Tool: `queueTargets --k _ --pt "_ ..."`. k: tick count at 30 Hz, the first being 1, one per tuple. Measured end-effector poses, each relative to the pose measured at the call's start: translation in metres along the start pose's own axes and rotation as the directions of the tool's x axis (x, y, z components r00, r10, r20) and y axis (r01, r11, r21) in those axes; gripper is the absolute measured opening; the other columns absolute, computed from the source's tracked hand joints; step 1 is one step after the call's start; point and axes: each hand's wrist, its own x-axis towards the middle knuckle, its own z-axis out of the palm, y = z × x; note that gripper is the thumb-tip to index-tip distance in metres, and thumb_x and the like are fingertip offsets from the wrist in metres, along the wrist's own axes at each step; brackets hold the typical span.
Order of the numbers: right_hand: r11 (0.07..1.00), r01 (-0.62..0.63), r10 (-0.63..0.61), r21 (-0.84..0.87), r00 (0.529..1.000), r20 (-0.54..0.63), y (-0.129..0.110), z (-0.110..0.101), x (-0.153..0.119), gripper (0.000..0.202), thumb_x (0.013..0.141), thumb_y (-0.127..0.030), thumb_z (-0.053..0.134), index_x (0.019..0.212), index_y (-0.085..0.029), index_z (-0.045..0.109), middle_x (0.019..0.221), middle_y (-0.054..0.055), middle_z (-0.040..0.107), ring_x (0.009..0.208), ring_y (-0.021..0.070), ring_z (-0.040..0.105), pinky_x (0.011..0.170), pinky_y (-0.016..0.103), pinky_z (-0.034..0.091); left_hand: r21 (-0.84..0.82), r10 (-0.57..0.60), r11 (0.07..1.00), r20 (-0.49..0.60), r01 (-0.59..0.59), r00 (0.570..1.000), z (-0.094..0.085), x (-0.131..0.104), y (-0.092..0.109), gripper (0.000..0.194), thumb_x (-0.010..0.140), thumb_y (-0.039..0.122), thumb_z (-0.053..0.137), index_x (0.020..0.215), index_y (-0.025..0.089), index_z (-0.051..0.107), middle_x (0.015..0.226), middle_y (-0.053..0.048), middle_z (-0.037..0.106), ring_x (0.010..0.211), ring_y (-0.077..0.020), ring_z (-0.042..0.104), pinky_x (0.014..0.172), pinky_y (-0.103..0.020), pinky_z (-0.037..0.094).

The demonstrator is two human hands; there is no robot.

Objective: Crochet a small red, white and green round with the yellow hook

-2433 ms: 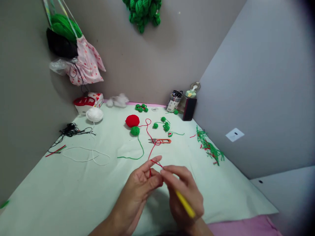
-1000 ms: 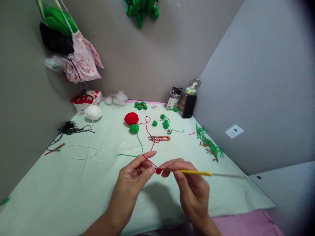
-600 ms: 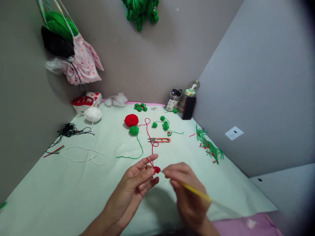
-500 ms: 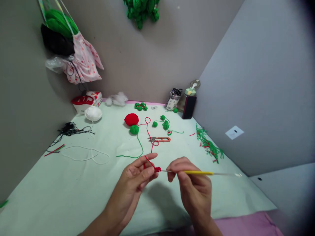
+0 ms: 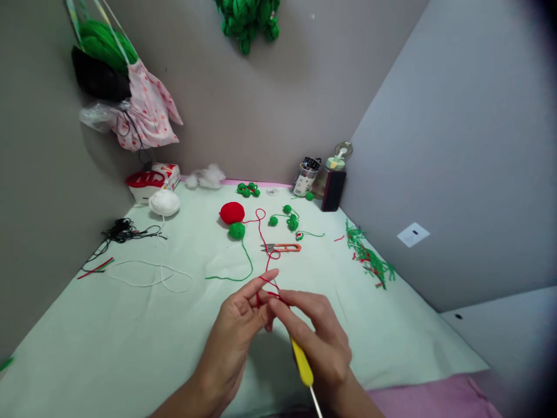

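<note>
My left hand (image 5: 243, 325) pinches a small red crochet piece, mostly hidden by fingertips, with red yarn (image 5: 263, 232) looped over its raised index finger. My right hand (image 5: 317, 334) grips the crochet hook by its yellow handle (image 5: 301, 360); the handle points down toward me and the metal tip rises between the two hands. Both hands touch at the fingertips. From the fingers the yarn runs back to a red ball (image 5: 232, 213), beside a green ball (image 5: 237, 231). Orange thread snips (image 5: 287, 248) lie just beyond the hands.
Small green crocheted pieces (image 5: 292, 222) lie behind the snips. Green and red yarn scraps (image 5: 369, 258) line the right edge. On the left are a white yarn ball (image 5: 164, 202) and black cord (image 5: 122, 230). A phone (image 5: 333, 190) leans at the back right.
My right hand has moved left against my left hand. The hook has swung from roughly horizontal to steep, its handle now pointing down. The red piece has become mostly hidden.
</note>
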Motion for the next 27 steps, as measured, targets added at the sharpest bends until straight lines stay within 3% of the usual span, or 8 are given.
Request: queueTargets --k 2,6,12,16,21,24,27 --pt "1.0 -0.016 0.016 0.007 0.999 -0.03 0.0 0.001 -0.002 0.049 0.096 -0.007 0.066 0.137 -0.032 0.072 0.114 0.01 0.078 0.099 0.0237 0.075 0.08 0.035 0.065 -0.097 -0.086 0.991 0.037 0.089 0.996 0.002 0.0 -0.001 0.057 0.074 0.034 0.096 0.126 0.021 0.079 0.081 0.001 0.069 0.074 -0.011 0.055 0.083 -0.026 0.047" --pt "0.932 -0.233 0.266 0.278 0.96 -0.09 -0.004 -0.001 0.005 0.032 0.099 -0.009 0.063 0.117 -0.03 0.08 0.098 0.007 0.076 0.087 0.0197 0.074 0.07 0.031 0.062 -0.194 -0.13 0.971 0.057 0.139 0.99 0.002 -0.001 0.0 0.055 0.073 0.026 0.097 0.125 0.019 0.08 0.077 0.002 0.069 0.073 -0.0099 0.057 0.097 -0.031 0.047" --pt "0.775 -0.34 0.474 0.533 0.871 -0.133 -0.002 -0.006 0.009 0.017 0.101 -0.019 0.066 0.102 -0.027 0.081 0.085 0.003 0.073 0.073 0.0159 0.067 0.065 0.029 0.055 -0.156 -0.1 0.983 0.006 0.1 0.995 -0.002 0.0 0.004 0.047 0.074 0.027 0.096 0.118 0.02 0.083 0.082 0.0 0.072 0.083 -0.0126 0.061 0.094 -0.028 0.045" --pt "0.644 -0.383 0.543 0.662 0.839 -0.043 0.002 -0.005 0.011 0.013 0.1 -0.029 0.07 0.095 -0.024 0.081 0.08 0.003 0.071 0.065 0.0151 0.066 0.061 0.029 0.056 -0.045 -0.052 0.998 -0.031 0.05 0.998 -0.002 -0.002 0.001 0.043 0.074 0.034 0.094 0.115 0.024 0.085 0.081 0.0 0.068 0.08 -0.0143 0.056 0.085 -0.029 0.044" --pt "0.708 -0.405 0.49 0.579 0.872 0.011 0.0 -0.001 0.019 0.014 0.1 -0.027 0.07 0.099 -0.028 0.083 0.093 0.005 0.081 0.09 0.0193 0.076 0.079 0.03 0.062 0.076 0.021 0.997 0.038 -0.024 0.999 0.0 -0.004 -0.002 0.039 0.077 0.036 0.092 0.115 0.029 0.085 0.088 -0.002 0.071 0.092 -0.0192 0.059 0.09 -0.033 0.044" --pt "0.748 -0.395 0.466 0.534 0.885 0.001 -0.003 -0.001 0.02 0.016 0.102 -0.024 0.067 0.101 -0.029 0.082 0.09 0.003 0.081 0.082 0.0163 0.075 0.074 0.027 0.062 0.113 0.034 0.993 0.025 -0.037 0.999 0.0 -0.003 0.0 0.035 0.08 0.041 0.09 0.113 0.03 0.085 0.084 0.0 0.07 0.085 -0.0174 0.057 0.09 -0.032 0.044" --pt "0.884 -0.302 0.338 0.357 0.94 -0.041 -0.005 -0.002 0.014 0.023 0.1 -0.015 0.066 0.106 -0.029 0.082 0.091 0.005 0.078 0.08 0.0168 0.074 0.07 0.027 0.062 0.095 0.047 0.995 -0.032 -0.044 0.998 0.001 -0.001 -0.001 0.04 0.078 0.041 0.092 0.115 0.029 0.085 0.078 0.002 0.068 0.076 -0.0141 0.053 0.083 -0.03 0.043"
